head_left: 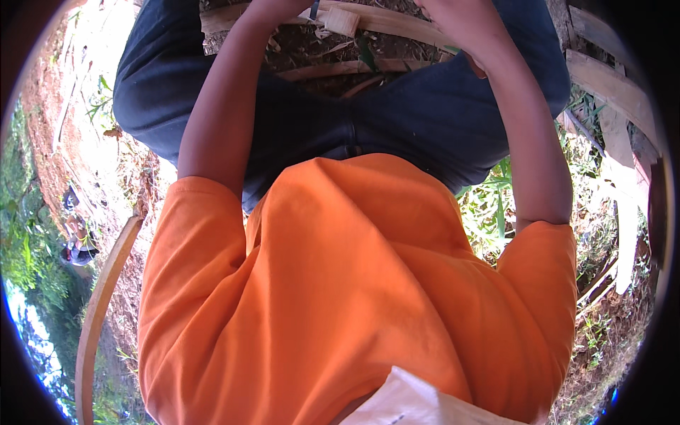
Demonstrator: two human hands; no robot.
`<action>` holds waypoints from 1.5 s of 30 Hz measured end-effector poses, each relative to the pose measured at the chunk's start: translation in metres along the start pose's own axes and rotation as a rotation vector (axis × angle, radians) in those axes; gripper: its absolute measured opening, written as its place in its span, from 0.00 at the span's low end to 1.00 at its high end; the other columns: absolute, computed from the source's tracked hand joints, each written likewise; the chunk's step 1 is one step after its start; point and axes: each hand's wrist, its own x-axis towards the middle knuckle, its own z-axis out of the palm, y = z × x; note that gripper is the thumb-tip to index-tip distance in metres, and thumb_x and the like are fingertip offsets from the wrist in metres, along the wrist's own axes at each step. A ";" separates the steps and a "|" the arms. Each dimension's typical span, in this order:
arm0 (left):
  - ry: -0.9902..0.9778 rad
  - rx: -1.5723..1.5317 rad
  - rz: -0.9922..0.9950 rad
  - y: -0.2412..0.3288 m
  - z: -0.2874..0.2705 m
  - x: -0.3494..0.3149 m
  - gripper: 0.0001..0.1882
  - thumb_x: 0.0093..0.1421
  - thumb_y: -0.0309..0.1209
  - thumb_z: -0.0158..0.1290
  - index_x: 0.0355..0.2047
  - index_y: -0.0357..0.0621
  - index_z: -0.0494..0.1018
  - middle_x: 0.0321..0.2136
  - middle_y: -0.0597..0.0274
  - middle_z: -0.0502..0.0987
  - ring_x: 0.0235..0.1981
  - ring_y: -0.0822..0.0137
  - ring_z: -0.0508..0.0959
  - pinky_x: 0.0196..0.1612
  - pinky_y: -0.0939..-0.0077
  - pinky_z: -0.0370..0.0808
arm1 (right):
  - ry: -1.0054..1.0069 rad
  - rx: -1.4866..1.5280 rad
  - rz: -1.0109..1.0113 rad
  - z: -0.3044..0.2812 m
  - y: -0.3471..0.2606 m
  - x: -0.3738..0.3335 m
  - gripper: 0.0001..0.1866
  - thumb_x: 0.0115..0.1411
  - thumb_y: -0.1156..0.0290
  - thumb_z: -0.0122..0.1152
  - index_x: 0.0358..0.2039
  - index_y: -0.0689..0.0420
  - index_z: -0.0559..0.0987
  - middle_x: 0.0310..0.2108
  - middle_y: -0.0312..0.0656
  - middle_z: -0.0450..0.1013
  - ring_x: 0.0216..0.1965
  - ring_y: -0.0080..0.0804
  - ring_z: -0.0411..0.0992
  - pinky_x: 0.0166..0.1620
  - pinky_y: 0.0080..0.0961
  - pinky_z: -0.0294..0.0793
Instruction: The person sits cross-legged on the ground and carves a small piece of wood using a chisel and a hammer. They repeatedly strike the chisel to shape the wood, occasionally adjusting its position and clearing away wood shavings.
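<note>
Along the top edge, my left hand (pixel 283 7) is mostly cut off, so its fingers do not show. A small dark piece (pixel 314 9) sticks out beside it, too little in view to name. Just below lies a small pale wooden block (pixel 341 22), against a long curved wooden strip (pixel 389 20) that crosses between my knees. My right hand (pixel 464 25) is at the strip's right part, with fingers curled around it, partly cut off by the top edge. A second curved strip (pixel 354 69) lies lower, closer to my lap.
My legs in dark trousers (pixel 297 106) are spread on both sides of the strips. More wooden strips (pixel 613 85) are on the right. A curved strip (pixel 106 304) stands at the left. Another person (pixel 78 237) is far left. Pale paper (pixel 418 404) shows at the bottom.
</note>
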 end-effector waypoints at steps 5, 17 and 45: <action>-0.018 -0.042 0.001 0.000 0.001 0.001 0.13 0.60 0.31 0.62 0.40 0.38 0.72 0.27 0.46 0.79 0.29 0.52 0.82 0.36 0.56 0.77 | 0.147 0.209 0.078 0.003 -0.015 -0.010 0.22 0.71 0.72 0.55 0.65 0.61 0.73 0.35 0.31 0.74 0.35 0.18 0.70 0.41 0.23 0.72; -0.061 -0.028 -0.119 -0.011 0.005 -0.004 0.12 0.61 0.31 0.62 0.38 0.38 0.72 0.29 0.47 0.80 0.30 0.56 0.81 0.36 0.58 0.77 | 0.003 0.055 0.291 -0.001 -0.001 -0.015 0.24 0.72 0.71 0.55 0.66 0.63 0.70 0.29 0.29 0.71 0.29 0.18 0.68 0.35 0.20 0.70; 0.221 -0.461 -0.090 0.000 -0.032 -0.030 0.09 0.69 0.31 0.59 0.40 0.43 0.70 0.31 0.70 0.75 0.33 0.76 0.75 0.38 0.77 0.74 | -0.382 -0.018 0.573 0.073 0.124 -0.029 0.19 0.72 0.65 0.53 0.61 0.55 0.75 0.25 0.33 0.70 0.18 0.18 0.66 0.18 0.21 0.65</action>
